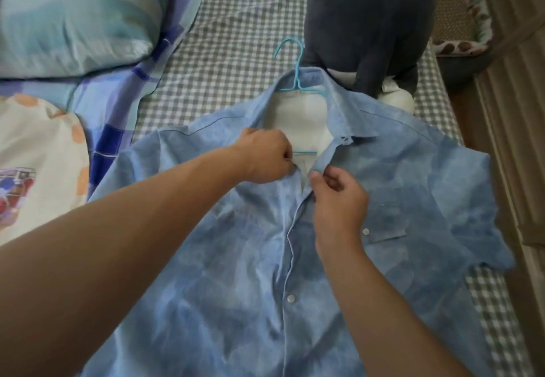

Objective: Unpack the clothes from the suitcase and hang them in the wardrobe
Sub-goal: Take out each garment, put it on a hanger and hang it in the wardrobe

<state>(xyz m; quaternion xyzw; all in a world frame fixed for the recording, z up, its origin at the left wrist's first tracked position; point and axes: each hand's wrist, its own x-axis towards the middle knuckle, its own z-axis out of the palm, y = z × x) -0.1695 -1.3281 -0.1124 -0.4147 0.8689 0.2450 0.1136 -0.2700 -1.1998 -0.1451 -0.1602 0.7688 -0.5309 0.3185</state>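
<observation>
Denim shirt (265,244) lies at 6 o'clock on the checked bed sheet (236,23), already on its blue hanger (296,65). Our left hand (265,155) and right hand (339,197) pinch the placket edges, closing the top snap. Wardrobe hanging remains; suitcase unseen.

The shirt (236,258) runs off the bottom edge, and most of the hanger (295,82) lies under its collar (only hook and crossbar show). Curled fingers (287,160) hide whichever snap they pinch.

checked sheet (236,23), teal pillow (73,17), grey plush toy (368,23), patterned quilt (35,155).
</observation>
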